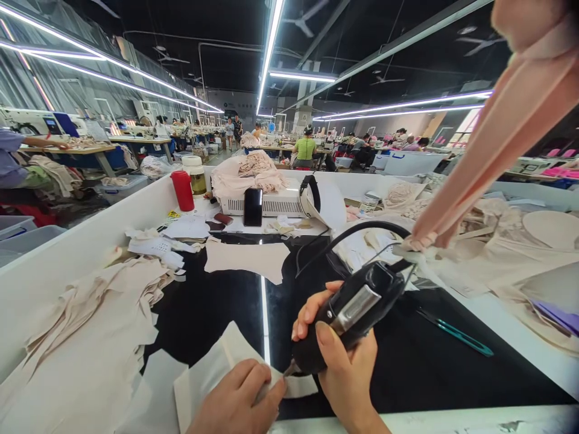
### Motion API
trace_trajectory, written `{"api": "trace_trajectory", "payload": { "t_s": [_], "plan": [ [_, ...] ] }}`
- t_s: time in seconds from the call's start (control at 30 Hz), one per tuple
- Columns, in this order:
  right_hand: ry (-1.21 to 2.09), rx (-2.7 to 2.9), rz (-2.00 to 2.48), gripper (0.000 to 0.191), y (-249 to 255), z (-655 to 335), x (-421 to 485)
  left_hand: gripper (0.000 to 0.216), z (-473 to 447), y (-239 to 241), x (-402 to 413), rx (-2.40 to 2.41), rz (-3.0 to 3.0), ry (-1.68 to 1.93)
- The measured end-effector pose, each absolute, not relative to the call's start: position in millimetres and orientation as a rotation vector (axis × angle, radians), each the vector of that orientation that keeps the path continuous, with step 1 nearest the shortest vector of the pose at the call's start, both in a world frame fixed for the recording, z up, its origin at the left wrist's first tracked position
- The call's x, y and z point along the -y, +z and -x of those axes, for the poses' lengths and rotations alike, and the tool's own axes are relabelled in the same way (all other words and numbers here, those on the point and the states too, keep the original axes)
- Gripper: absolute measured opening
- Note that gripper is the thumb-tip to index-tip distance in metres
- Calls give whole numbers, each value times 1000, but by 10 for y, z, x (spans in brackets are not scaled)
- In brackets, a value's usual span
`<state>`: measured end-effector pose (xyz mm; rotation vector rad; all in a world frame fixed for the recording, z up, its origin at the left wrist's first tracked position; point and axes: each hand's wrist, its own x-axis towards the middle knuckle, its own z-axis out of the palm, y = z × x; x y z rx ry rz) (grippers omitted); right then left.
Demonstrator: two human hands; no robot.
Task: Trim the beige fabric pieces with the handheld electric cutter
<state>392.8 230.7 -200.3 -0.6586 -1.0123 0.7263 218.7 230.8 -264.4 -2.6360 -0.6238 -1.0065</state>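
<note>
My right hand is wrapped round a black handheld power tool with a silver plate on its side and a narrow metal tip. The tool slants down to the left; its tip meets the edge of a pale fabric piece. Close by the tip, my left hand has its fingers bent together on that fabric, gripping it against the black glossy work surface. What lies under the left fingertips is hidden. Pink cloth strips run from above to the tool's back end, where a black cable also leads off.
Stacked beige fabric lies left; one cut piece lies ahead. Teal tweezers rest right. Behind stand a phone, a red bottle and a white vented box. More fabric fills the right. Other people work beyond.
</note>
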Motion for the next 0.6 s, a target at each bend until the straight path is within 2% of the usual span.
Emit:
{"api": "trace_trajectory", "payload": {
  "t_s": [0.37,0.6],
  "plan": [
    [762,979,671,32,-1978,-3806,-2330,33,-2182,-2654,-2312,662,2639,-1002],
    [741,1003,645,32,-1993,-3749,-2390,25,-2182,-2677,-2278,770,2594,-1023]
  ]
}}
